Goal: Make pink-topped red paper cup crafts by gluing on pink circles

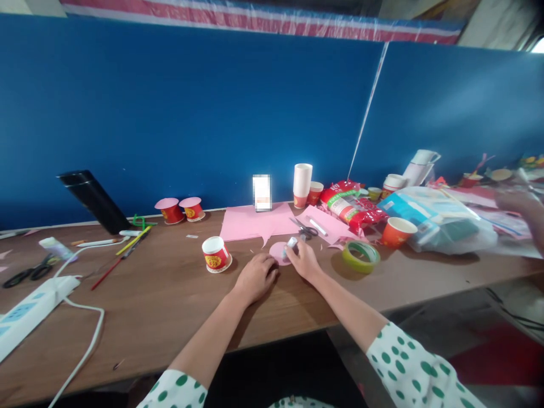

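My right hand (302, 260) is closed around a small grey-white stick-like object (291, 245), pressing its tip onto a pink paper circle (278, 253) on the wooden table (170, 317). My left hand (255, 277) rests beside the circle with its fingers curled, touching the circle's near edge. A red and white paper cup (216, 254) stands upside down just left of my left hand. Pink paper sheets (250, 222) lie behind the circle, with scissors (305, 228) and a white marker (317, 226) on them.
A green tape roll (361, 255), orange cup (398, 232), red snack bags (351, 207) and plastic bag (437, 224) lie right. Stacked white cups (302, 184) stand behind. Two inverted red cups (181, 210), a black stand (93, 199), pens, scissors (29, 271) and power strip (29, 309) are left. Another person's blurred hand (521, 207) is far right.
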The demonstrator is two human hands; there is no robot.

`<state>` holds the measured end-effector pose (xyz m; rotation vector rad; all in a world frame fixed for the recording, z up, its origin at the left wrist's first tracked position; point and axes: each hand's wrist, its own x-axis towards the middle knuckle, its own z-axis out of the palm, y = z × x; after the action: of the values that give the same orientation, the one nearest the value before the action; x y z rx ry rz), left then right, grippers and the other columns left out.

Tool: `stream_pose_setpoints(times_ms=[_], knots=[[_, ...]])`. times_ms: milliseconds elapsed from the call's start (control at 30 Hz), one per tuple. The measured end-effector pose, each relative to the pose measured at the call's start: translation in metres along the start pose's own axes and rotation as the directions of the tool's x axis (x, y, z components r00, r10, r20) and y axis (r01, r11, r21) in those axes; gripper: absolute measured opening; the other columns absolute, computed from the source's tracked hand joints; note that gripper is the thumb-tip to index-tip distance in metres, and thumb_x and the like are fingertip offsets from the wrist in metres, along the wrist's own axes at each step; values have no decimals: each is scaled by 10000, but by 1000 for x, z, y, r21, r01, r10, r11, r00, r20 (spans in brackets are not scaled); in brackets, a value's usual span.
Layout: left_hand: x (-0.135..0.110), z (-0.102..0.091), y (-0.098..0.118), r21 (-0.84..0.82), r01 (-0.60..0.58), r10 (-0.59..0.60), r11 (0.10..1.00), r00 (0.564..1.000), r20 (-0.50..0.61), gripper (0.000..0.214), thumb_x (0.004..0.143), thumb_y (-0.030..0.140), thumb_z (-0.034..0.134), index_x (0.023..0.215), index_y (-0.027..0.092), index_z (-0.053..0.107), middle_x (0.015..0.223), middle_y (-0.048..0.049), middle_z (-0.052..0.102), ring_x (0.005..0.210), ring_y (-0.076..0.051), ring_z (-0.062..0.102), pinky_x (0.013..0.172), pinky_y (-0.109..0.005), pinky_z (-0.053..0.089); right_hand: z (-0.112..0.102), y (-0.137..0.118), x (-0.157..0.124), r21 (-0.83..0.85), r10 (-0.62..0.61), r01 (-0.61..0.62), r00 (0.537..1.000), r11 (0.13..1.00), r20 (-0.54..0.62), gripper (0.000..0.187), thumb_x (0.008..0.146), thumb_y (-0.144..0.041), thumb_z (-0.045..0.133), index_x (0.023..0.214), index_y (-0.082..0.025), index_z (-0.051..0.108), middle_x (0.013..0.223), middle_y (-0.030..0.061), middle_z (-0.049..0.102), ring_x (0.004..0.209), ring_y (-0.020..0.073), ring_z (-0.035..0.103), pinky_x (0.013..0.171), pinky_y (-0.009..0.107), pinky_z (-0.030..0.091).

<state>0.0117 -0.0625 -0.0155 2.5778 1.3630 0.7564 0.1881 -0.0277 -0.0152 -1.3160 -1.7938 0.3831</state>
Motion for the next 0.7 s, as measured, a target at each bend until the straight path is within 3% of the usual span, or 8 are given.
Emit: stream_pose_setpoints(times_ms=[500, 700], knots=[[0, -4, 4, -34, 39, -39, 999, 999, -7, 153, 825, 247, 467, 919, 184, 570, 952, -70, 593, 922, -195, 542, 860, -347, 434, 0, -2, -2, -66, -34, 37, 999, 997, 42, 162, 814, -346, 469, 750, -200, 498, 620, 3, 571, 565, 150, 514, 549, 238, 370], [0, -3, 2, -16, 17, -17, 1000, 1000, -4, 138, 823, 233, 472, 911, 181, 564, 952, -70, 597, 947, -197, 533, 872, -340, 425, 0, -1, -2, -41, -50, 50, 999, 998, -2, 169, 820, -343, 462, 745, -194, 490, 636, 18, 583, 577, 154, 531, 561, 240, 386]])
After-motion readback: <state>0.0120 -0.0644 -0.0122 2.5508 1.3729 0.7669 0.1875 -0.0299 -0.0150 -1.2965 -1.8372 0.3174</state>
